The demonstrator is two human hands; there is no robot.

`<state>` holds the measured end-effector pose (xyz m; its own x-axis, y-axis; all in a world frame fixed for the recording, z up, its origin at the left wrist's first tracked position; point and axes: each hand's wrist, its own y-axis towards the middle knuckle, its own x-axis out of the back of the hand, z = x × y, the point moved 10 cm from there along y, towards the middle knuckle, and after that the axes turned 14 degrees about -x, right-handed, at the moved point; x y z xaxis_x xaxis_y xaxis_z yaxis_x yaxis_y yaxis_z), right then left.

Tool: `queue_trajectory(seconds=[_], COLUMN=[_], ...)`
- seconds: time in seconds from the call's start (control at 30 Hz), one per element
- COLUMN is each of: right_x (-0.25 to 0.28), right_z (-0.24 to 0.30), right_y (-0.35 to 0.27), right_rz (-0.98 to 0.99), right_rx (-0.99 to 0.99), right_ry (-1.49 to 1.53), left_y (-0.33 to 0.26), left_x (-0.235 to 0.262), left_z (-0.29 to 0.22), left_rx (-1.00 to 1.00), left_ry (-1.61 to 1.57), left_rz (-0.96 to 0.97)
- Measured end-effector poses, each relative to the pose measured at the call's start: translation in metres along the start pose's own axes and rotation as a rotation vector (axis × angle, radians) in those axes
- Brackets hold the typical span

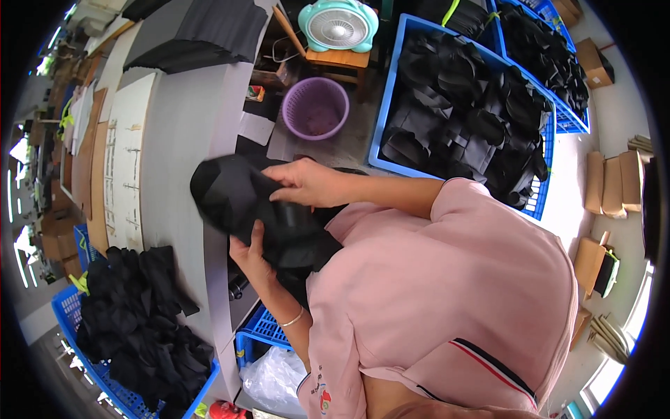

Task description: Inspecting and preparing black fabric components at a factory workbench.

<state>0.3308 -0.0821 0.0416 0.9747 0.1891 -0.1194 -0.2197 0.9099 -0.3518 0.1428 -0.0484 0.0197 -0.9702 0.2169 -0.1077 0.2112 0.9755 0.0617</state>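
A black fabric piece (234, 192) with a rounded end is held over the near edge of the grey table, at my front. My right hand (303, 183) closes on its upper side, fingers bent and thumb against the cloth. On its lower side my left hand (251, 258) grips it, thumb on top and the other fingers mostly hidden. A thin bracelet (292, 318) circles my left wrist. The lower part of the piece is blurred and merges with dark material near my shirt, so its full shape is unclear.
The grey table (178, 140) bears a stack of black sheets (209, 35). A blue crate (105, 377) of black cloth pieces stands at lower left, a larger blue crate (391, 91) at upper right. Between lie a purple basket (315, 108) and a fan (338, 26) on a wooden stool (342, 57).
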Motion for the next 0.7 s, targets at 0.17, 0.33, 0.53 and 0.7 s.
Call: queue_trajectory(seconds=[0.17,0.33,0.53,0.7], right_x=[0.11,0.271,0.38,0.368], right_z=[-0.092,-0.237,-0.312,-0.256], right_y=[-0.003,-0.129,-0.361,-0.31], right_rz=[-0.413,-0.947,-1.635,-1.848], right_rx=[-0.096,-0.208,-0.893,-0.545], right_ry=[0.371,0.677,-0.271,-0.577], left_y=[0.006,0.006,-0.007,-0.01], left_x=[-0.066,-0.057,0.031,0.127], left_z=[-0.007,-0.003,0.028,-0.023], left_rx=[-0.098,-0.048,0.038,-0.254], left_ry=[-0.015,-0.006,0.047,0.292], left_rz=[0.158,0.183,-0.092,-0.544])
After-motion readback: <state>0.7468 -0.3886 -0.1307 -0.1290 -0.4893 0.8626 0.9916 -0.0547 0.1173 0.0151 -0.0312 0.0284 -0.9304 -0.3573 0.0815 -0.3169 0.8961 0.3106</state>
